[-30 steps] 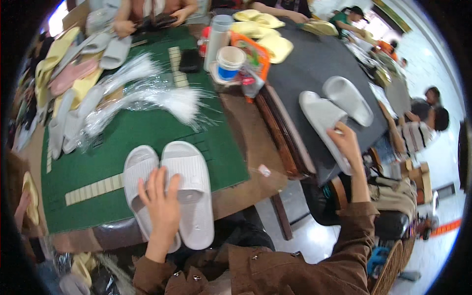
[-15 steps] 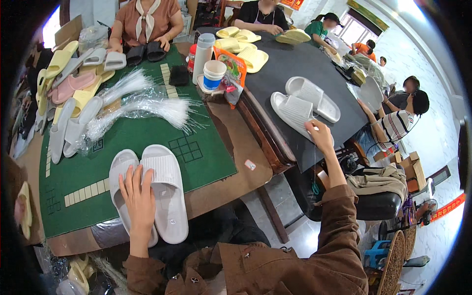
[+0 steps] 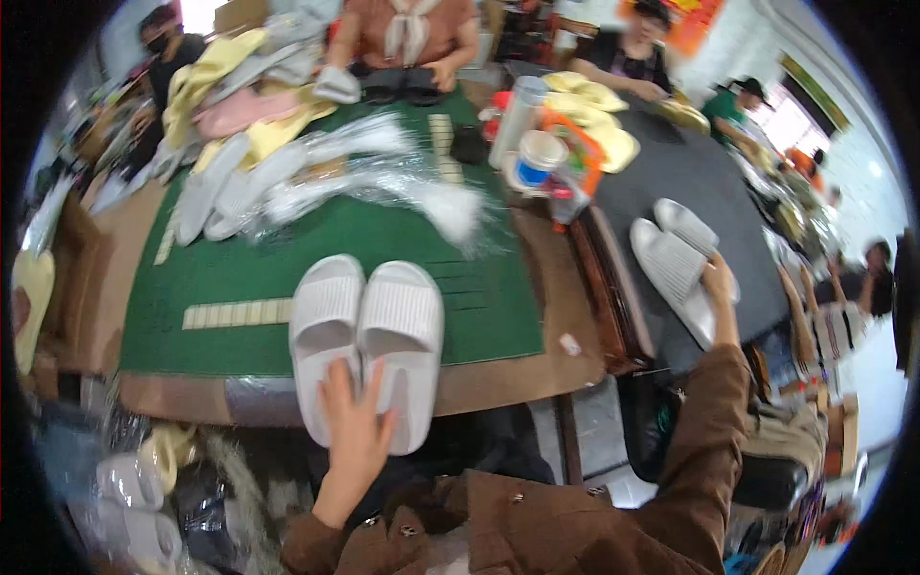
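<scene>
A pair of pale grey slide sandals (image 3: 402, 297) lies side by side at the near edge of the green mat, heels toward me. My left hand (image 3: 356, 417) rests over their heel ends with its fingers spread, touching the footbeds. My right hand (image 3: 719, 287) reaches out to the dark table on the right, at the heel of a second grey slide pair (image 3: 671, 259). Its fingers are smeared by motion, so whether they grip that slide or anything else does not show. A small blurred green thing (image 3: 664, 415) shows below the right forearm.
On the green mat (image 3: 460, 326) lie bundles of clear plastic ties (image 3: 383, 182) and a heap of slides (image 3: 240, 115). A tumbler (image 3: 518, 120) and paper cup (image 3: 540, 158) stand between the tables. Yellow slides (image 3: 599, 120) sit on the dark table (image 3: 661, 144). Several people work around.
The view has swung left. My left hand has slid back from the straps to the heel ends of the near slides. My right hand has stayed by the second pair, its fingers now lower against it.
</scene>
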Motion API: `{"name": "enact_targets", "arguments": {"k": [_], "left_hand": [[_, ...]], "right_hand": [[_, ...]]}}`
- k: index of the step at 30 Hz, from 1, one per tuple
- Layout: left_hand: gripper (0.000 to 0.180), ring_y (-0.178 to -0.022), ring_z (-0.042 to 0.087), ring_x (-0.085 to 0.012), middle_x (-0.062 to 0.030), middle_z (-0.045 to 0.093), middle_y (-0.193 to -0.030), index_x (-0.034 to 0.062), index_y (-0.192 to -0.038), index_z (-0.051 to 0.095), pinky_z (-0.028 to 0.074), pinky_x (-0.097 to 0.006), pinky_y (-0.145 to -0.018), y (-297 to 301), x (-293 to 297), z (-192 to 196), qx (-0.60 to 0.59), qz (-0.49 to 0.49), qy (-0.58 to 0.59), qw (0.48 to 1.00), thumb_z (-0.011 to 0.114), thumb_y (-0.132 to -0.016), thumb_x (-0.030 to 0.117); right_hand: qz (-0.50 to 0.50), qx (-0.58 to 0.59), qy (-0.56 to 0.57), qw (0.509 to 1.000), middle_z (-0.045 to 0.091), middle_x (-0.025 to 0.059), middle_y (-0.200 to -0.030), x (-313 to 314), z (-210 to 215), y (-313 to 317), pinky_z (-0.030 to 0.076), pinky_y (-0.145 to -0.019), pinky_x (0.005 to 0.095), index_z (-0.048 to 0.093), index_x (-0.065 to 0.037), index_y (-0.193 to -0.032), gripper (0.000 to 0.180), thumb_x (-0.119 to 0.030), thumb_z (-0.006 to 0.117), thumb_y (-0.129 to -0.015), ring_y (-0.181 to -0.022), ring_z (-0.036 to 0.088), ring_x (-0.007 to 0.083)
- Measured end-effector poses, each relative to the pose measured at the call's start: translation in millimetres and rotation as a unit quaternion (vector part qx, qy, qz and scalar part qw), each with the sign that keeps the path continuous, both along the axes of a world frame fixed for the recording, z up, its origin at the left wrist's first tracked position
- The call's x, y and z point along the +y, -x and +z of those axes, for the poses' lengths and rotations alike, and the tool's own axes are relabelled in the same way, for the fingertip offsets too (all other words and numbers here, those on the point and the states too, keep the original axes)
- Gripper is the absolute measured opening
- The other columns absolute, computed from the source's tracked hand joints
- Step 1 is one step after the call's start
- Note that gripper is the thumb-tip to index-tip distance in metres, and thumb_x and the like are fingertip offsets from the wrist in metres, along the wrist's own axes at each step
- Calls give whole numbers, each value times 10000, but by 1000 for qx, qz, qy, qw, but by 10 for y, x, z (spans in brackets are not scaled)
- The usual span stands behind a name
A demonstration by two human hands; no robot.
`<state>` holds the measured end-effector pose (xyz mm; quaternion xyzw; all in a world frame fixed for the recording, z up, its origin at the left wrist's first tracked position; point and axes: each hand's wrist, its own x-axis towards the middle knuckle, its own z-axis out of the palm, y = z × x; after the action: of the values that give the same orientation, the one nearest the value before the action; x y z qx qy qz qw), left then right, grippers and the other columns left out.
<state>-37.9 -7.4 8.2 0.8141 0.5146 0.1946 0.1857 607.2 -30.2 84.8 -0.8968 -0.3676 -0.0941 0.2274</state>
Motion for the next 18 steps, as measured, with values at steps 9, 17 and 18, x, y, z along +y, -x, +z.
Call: {"name": "enact_targets", "arguments": {"k": [9,17,18], "left_hand": [[619,-1360,229,-518,-367,269,-1418,16,-1363,453,145,-622,-1105,-164,199,-168,27,27,-86,996,654,-859,313],[690,-1284,351,-475,-321,375,-1344,-51,-1334,451,211,-586,-1101,-285,391,-282,11,23,-158,987,655,-845,391],[697,-1283,355,-471,-318,380,-1341,-50,-1334,451,212,-582,-1102,-262,419,-292,10,21,-160,987,658,-841,399]], "right_hand": [[181,198,88,959,643,109,-1142,-146,302,262,436,-903,321,586,10,-1239,443,-104,539,-813,-1060,575,238],[160,-12,16,987,622,265,-1174,-232,-216,-359,439,-945,414,560,16,-1240,374,-116,486,-898,-1136,574,411],[181,-40,8,983,628,258,-1172,-233,-238,-378,449,-933,414,564,1,-1252,371,-117,464,-915,-1121,589,404]]}}
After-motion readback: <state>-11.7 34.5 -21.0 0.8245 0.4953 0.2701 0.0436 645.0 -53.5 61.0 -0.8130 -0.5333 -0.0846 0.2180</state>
